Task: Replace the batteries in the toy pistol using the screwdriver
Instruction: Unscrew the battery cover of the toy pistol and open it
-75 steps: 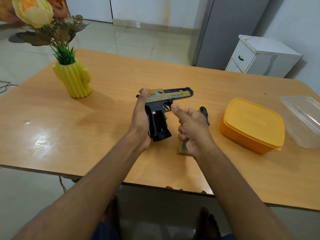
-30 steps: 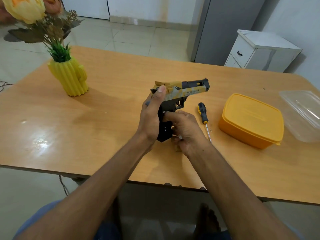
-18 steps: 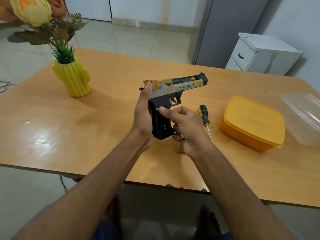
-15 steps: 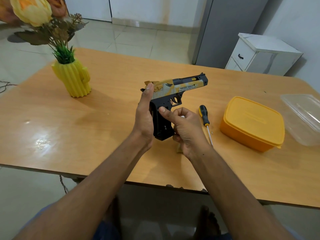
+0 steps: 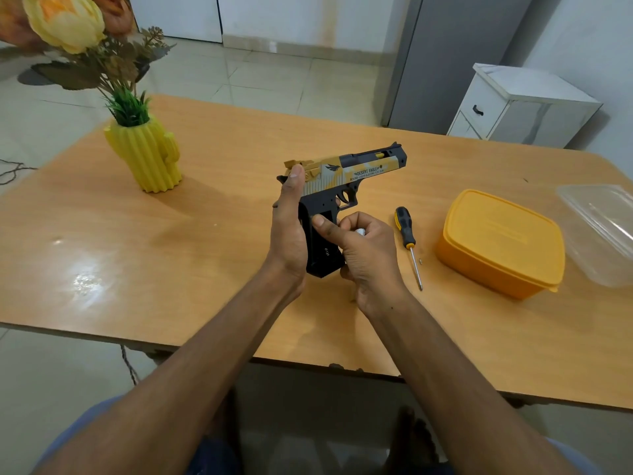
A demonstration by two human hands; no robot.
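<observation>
- Toy pistol (image 5: pixel 346 186) is held upright above the wooden table (image 5: pixel 205 234), its barrel pointing away from the person and a little to the right, its black grip hanging down toward the table edge nearest the person.
- Left hand (image 5: pixel 291 231) is wrapped around the rear of the pistol grip, with the thumb lying up along the back of the slide.
- Right hand (image 5: pixel 363 255) is just to the right of the grip, fingers curled around a small white-topped object (image 5: pixel 360 232), probably a battery; the thumb touches the side of the grip.
- Long axis of the grip runs up and down, so I judge the battery must go in along this axis or from the open side; the right hand is the nearer one for this.
- Screwdriver (image 5: pixel 408 245) lies on the table to the right of the pistol, untouched, handle away from the person; a tiny screw (image 5: pixel 420 260) lies beside its shaft.
- Orange lidded container (image 5: pixel 500 241) stands further right of the pistol.
</observation>
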